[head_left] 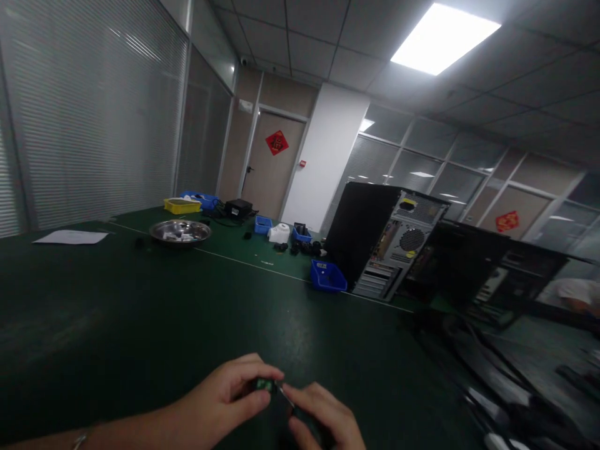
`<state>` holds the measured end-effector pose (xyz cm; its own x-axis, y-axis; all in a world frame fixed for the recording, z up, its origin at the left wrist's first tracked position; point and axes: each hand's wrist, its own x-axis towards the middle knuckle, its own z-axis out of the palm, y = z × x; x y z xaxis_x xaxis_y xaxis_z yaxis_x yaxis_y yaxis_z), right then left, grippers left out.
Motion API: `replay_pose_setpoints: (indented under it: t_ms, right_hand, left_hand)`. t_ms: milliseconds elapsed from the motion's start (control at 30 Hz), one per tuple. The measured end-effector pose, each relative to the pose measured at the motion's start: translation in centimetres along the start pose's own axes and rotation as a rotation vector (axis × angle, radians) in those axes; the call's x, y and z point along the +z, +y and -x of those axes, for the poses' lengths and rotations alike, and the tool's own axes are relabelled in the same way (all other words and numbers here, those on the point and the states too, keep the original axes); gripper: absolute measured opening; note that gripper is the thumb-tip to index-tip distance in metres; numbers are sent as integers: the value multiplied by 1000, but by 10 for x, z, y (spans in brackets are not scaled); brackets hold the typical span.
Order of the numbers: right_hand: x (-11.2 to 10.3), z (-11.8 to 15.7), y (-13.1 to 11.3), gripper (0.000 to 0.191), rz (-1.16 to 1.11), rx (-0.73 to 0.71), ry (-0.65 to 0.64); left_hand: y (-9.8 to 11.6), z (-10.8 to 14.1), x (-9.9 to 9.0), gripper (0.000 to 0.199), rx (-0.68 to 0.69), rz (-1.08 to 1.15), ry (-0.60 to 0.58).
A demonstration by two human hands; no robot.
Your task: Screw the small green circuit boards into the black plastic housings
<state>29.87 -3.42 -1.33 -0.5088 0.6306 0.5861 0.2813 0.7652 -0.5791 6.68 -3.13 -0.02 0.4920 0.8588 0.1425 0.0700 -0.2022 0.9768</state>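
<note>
Near the bottom middle of the head view, my left hand (239, 392) is closed on a small green part (265, 384), pinched between thumb and fingers. Just right of it, my right hand (325, 415) grips a screwdriver-like tool (286, 396) with a thin metal shaft and a dark handle. The tool's tip points up and left, close beside the small part; whether they touch is too small to tell. Both hands are above the green tabletop (187, 331).
A metal bowl (180, 232) holding pale pieces and a white paper sheet (70, 237) lie at the left. A blue bin (328, 277) stands before a black computer case (360, 231). Dark cables (492, 362) spread at the right. A person (569, 292) is at the far right.
</note>
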Motion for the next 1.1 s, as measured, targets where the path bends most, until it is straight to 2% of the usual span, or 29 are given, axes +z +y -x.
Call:
replay_pose_setpoints:
  t_ms: [67,200,433,567,667,767,1100]
  right_hand:
    - [0,-2,-9,35,-14,33,41]
    - [-3,-6,-20,32,-24,72,10]
    - [-2,-5,-13,40,-51,17,33]
    - [-2,0,5,40,-102,-10,-15]
    - [-2,3,13,40,-122,33,-74]
    - [-2,2,7,42,-116,100,-55]
    - [-5,-6,-14,38,-107,58,-65]
  left_hand:
    - [2,2,0,32,-2,-41,-15]
    - [4,2,0,30,-25,-129,2]
    - [0,-3,-2,27,-22,-125,20]
    - [-4,-7,0,28,-92,7,-17]
    - [-8,-7,3,32,-162,116,-24]
    - [-10,-5,4,35,-141,132,-7]
    - [-11,-7,1,33,-84,260,-68]
